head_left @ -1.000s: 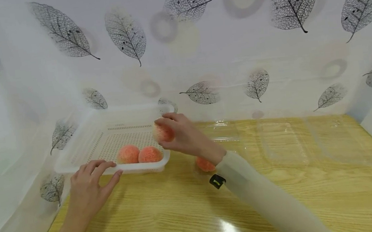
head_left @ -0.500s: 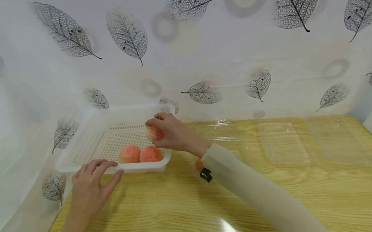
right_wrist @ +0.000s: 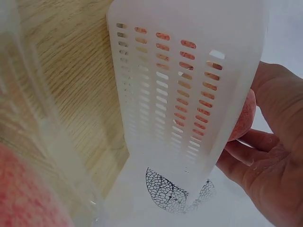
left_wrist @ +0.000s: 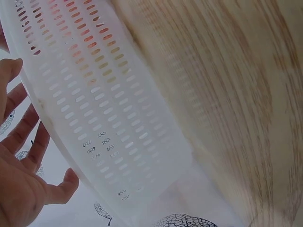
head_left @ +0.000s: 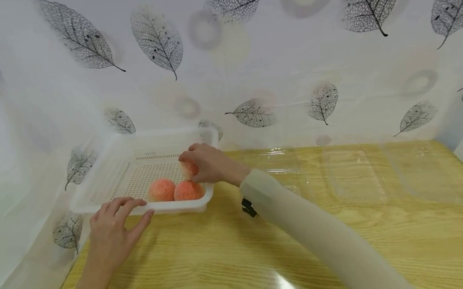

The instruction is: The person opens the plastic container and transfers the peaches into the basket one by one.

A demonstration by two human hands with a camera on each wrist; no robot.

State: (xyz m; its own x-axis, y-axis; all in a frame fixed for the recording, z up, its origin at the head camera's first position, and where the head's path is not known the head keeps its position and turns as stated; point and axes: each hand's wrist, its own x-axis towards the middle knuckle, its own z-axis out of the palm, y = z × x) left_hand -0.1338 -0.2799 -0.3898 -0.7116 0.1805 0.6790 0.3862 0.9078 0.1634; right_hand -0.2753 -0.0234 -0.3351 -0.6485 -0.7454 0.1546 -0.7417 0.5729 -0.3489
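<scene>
A white perforated plastic basket (head_left: 179, 206) stands at the back left of the table. Two pinkish-orange peaches (head_left: 162, 189) lie side by side along its front wall. My right hand (head_left: 212, 164) grips a third peach (head_left: 189, 168) inside the basket's right end, behind the right-hand one of the pair; fingers and thumb curl around it. In the right wrist view this peach (right_wrist: 245, 118) shows past the rim, partly hidden by the wall. My left hand (head_left: 111, 228) rests on the front rim at the left, fingers over the edge and thumb outside.
Another peach (right_wrist: 23, 194) fills the lower left of the right wrist view, beside a clear plastic wall. Several clear plastic containers (head_left: 353, 174) stand along the back right of the wooden table (head_left: 225, 256). A leaf-print sheet (head_left: 265, 57) hangs behind and at the sides.
My right hand has carried its peach leftward and down into the basket. The peach under my right forearm has become hidden in the head view. My left hand has stayed on the rim.
</scene>
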